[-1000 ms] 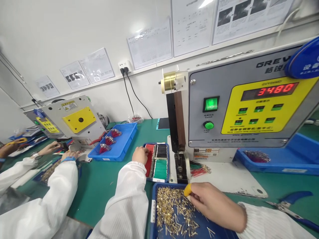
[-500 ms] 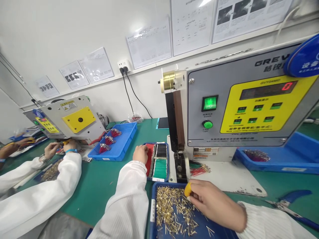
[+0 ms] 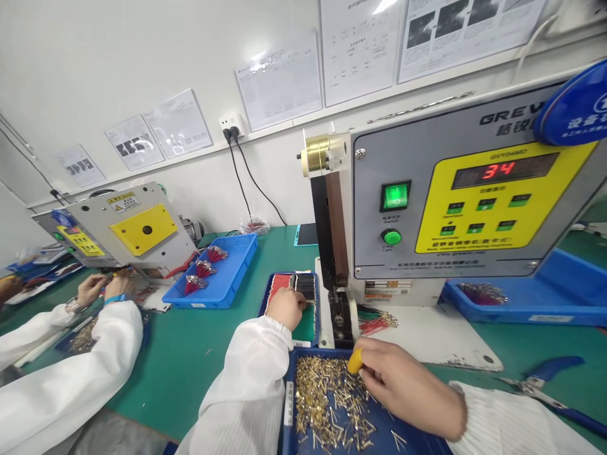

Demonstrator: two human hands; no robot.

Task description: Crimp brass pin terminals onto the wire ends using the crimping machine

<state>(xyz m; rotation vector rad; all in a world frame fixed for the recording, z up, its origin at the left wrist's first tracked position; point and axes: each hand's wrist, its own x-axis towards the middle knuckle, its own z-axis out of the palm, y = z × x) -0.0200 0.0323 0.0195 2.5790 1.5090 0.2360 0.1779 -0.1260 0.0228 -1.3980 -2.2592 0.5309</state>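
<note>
My left hand [image 3: 286,308] is over the small blue tray [image 3: 262,308] of sorted wires, its curled fingers at the border of the black wires [image 3: 306,284] and green wires [image 3: 309,321]. Red wires [image 3: 281,284] lie on the tray's left side. Its fingertips are partly hidden, so I cannot see what they grip. My right hand [image 3: 403,388] wears a yellow finger cot [image 3: 355,361]. Its thumb and forefinger are drawn together above the blue tray [image 3: 348,436] of loose gold-coloured pins [image 3: 315,395], just before the machine's black working head [image 3: 340,319]; anything between them is hidden.
The grey machine [image 3: 379,253] stands ahead, its display lit. Wires with metal ends [image 3: 377,321] lie beneath it. Cutting pliers [image 3: 538,382] are at right, near a blue bin [image 3: 559,297]. A co-worker's hands [image 3: 111,287] are at another machine on the left, beside a blue bin [image 3: 230,278].
My left hand has moved right, from the red wires to the black and green ones. The right hand stays nearly in place. The machine's display has gone from 0 to 34.
</note>
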